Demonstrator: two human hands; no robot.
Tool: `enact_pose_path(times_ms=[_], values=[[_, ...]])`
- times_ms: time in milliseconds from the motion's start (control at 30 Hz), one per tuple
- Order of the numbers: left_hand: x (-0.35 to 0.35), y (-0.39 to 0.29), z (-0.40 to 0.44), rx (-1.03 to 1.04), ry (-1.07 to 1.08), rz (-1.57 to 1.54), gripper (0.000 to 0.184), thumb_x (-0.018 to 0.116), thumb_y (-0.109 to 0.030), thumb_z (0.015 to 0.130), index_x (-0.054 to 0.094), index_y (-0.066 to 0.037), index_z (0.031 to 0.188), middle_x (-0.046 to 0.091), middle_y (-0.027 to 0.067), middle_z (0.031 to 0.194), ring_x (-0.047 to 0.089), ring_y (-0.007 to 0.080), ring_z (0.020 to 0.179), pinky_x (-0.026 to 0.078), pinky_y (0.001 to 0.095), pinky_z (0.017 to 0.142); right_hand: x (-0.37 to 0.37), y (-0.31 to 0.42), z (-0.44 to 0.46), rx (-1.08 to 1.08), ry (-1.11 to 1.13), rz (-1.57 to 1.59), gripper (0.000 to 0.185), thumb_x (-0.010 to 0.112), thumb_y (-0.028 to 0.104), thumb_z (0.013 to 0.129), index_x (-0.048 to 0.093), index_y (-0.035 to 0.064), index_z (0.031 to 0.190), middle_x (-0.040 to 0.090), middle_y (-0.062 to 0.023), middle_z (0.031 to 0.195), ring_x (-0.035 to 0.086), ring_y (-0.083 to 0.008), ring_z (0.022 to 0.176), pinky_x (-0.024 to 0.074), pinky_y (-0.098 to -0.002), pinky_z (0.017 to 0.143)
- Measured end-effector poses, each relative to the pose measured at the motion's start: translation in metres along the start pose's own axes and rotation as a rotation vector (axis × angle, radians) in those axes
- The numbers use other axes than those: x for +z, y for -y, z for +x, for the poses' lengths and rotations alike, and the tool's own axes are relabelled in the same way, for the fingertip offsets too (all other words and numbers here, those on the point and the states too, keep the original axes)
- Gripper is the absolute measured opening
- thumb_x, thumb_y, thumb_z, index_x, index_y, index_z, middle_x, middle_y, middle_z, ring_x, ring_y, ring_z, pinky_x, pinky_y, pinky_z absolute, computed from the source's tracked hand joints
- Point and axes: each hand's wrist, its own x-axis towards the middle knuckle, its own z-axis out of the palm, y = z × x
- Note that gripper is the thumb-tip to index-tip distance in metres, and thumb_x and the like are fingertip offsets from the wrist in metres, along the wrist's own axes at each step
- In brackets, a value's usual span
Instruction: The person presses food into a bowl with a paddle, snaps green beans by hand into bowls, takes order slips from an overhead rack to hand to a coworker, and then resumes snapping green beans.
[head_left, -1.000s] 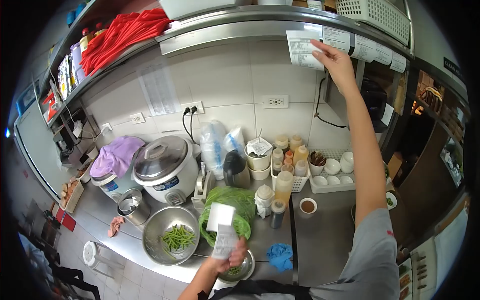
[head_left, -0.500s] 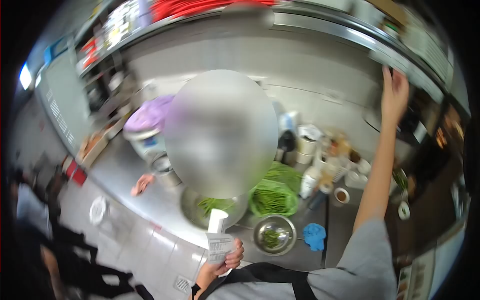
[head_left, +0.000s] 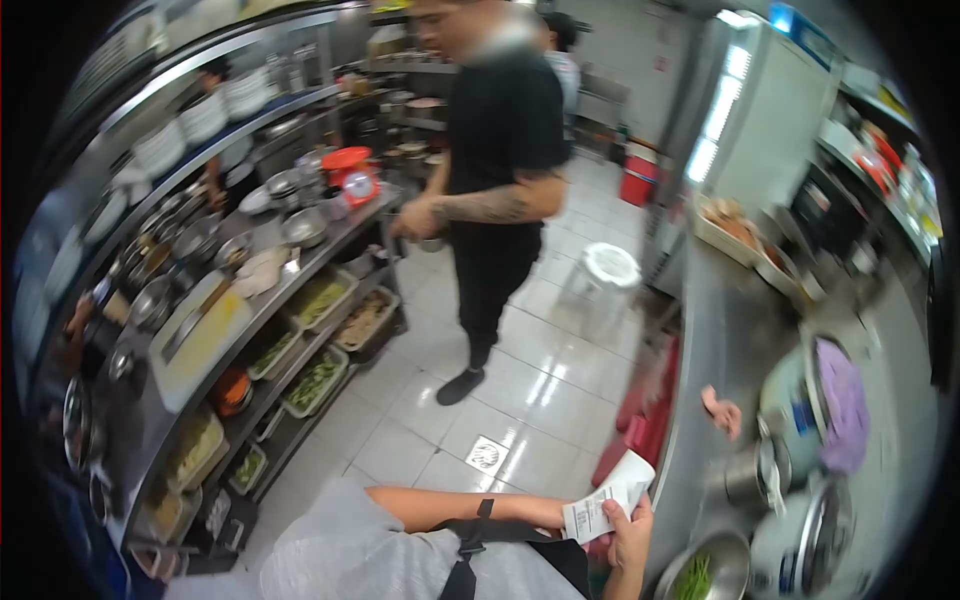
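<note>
A white printed receipt (head_left: 590, 512) with a curled upper end is held low in front of me, right of centre. My right hand (head_left: 630, 535) is closed on its right edge, the thumb lying over the paper. From the left, my left hand (head_left: 556, 514) reaches behind the receipt; most of its fingers are hidden there, and it seems to grip the lower part. Just right of my hands, a steel bowl (head_left: 740, 560) with green vegetable pieces (head_left: 692, 578) stands on the steel counter (head_left: 705, 330).
A person in black (head_left: 505, 190) stands in the tiled aisle, near a white stool (head_left: 608, 268). On the left, a prep counter holds a cutting board (head_left: 225, 335) and bowls, above vegetable trays (head_left: 315, 380). At right are a steel pot (head_left: 745, 475) and a purple cloth (head_left: 842, 405).
My view has swung left from the wall counter to the aisle and prep counter. My right hand has come down from the upper shelf rail to the receipt that my left hand held.
</note>
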Motion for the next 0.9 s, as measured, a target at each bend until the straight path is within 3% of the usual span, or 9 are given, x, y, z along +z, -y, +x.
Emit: enact_pose_path(times_ms=[33, 100, 200, 333, 400, 467, 633, 733, 900], values=[[-0.023, 0.015, -0.003, 0.069, -0.182, 0.089, 0.044, 0.042, -0.036, 0.099, 0.057, -0.006, 0.126, 0.063, 0.0047, 0.100, 0.056, 0.0073, 0.080, 0.045, 0.0233, 0.069, 0.017, 0.002, 0.018, -0.037, 0.055, -0.023, 0.044, 0.075, 0.004, 0.077, 0.052, -0.0013, 0.114, 0.063, -0.0096, 0.101, 0.061, -0.0156, 0.090, 0.0492, -0.0298, 0.083], [-0.048, -0.010, -0.035, 0.151, -0.582, 0.035, 0.047, 0.044, -0.036, 0.099, 0.055, 0.000, 0.127, 0.062, 0.0122, 0.118, 0.057, 0.0161, 0.110, 0.043, 0.0302, 0.095, 0.045, 0.000, 0.059, -0.105, 0.162, -0.214, 0.043, 0.076, 0.004, 0.076, 0.053, -0.0011, 0.113, 0.063, -0.0086, 0.100, 0.060, -0.0144, 0.088, 0.0481, -0.0281, 0.081], [-0.090, -0.034, -0.081, 0.306, -0.705, -0.340, 0.050, 0.045, -0.037, 0.098, 0.055, 0.003, 0.125, 0.063, 0.0092, 0.117, 0.058, 0.0155, 0.108, 0.043, 0.0279, 0.094, 0.091, -0.005, 0.118, -0.207, 0.346, -0.411, 0.043, 0.076, 0.004, 0.076, 0.053, -0.0018, 0.112, 0.061, -0.0072, 0.100, 0.057, -0.0126, 0.090, 0.0458, -0.0263, 0.081], [-0.131, -0.082, -0.111, 0.241, -1.086, 0.591, 0.034, 0.063, -0.029, 0.090, 0.064, 0.000, 0.108, 0.068, 0.0116, 0.089, 0.060, 0.0132, 0.078, 0.047, 0.0294, 0.073, 0.153, -0.010, 0.200, -0.257, 0.595, -0.387, 0.046, 0.072, 0.001, 0.078, 0.051, -0.0021, 0.119, 0.060, -0.0088, 0.105, 0.056, -0.0138, 0.095, 0.0452, -0.0269, 0.085], [-0.147, -0.089, -0.106, 0.470, -1.344, 0.579, 0.027, 0.066, -0.022, 0.087, 0.064, 0.001, 0.101, 0.065, 0.0129, 0.076, 0.054, 0.0136, 0.066, 0.045, 0.0330, 0.063, 0.178, 0.039, 0.217, -0.243, 0.717, -0.813, 0.072, 0.071, 0.008, 0.081, 0.032, -0.0040, 0.141, 0.041, -0.0192, 0.141, 0.041, -0.0282, 0.127, 0.0334, -0.0404, 0.106], [-0.147, -0.108, -0.112, 0.536, -1.404, 0.512, 0.027, 0.065, -0.022, 0.087, 0.064, 0.001, 0.101, 0.065, 0.0148, 0.076, 0.058, 0.0154, 0.067, 0.045, 0.0330, 0.063, 0.194, 0.040, 0.236, -0.120, 0.789, -0.433, 0.063, 0.068, 0.000, 0.080, 0.040, -0.0062, 0.136, 0.043, -0.0184, 0.138, 0.044, -0.0270, 0.123, 0.0351, -0.0402, 0.105], [-0.151, -0.102, -0.125, 0.476, -1.584, 0.462, 0.031, 0.057, -0.019, 0.092, 0.056, 0.000, 0.117, 0.064, 0.0156, 0.076, 0.061, 0.0212, 0.059, 0.049, 0.0353, 0.060, 0.246, 0.022, 0.281, -0.136, 1.060, -0.200, 0.045, 0.068, -0.002, 0.080, 0.050, -0.0023, 0.121, 0.060, -0.0101, 0.107, 0.057, -0.0147, 0.096, 0.0462, -0.0277, 0.086], [-0.144, -0.108, -0.141, 0.453, -1.556, 0.211, 0.030, 0.054, -0.018, 0.093, 0.054, -0.001, 0.118, 0.064, 0.0137, 0.080, 0.062, 0.0209, 0.061, 0.050, 0.0351, 0.062, 0.264, -0.003, 0.307, -0.143, 1.090, -0.229, 0.044, 0.064, -0.002, 0.083, 0.048, -0.0023, 0.124, 0.059, -0.0106, 0.110, 0.057, -0.0149, 0.097, 0.0474, -0.0279, 0.086], [-0.185, -0.079, -0.163, 0.341, -1.764, 0.450, 0.024, 0.048, -0.010, 0.093, 0.053, -0.005, 0.116, 0.064, 0.0086, 0.088, 0.061, 0.0190, 0.081, 0.049, 0.0338, 0.075, 0.296, 0.000, 0.309, -0.089, 0.732, 0.007, 0.040, 0.062, 0.005, 0.090, 0.045, -0.0010, 0.126, 0.056, -0.0099, 0.112, 0.057, -0.0143, 0.095, 0.0493, -0.0289, 0.083]])
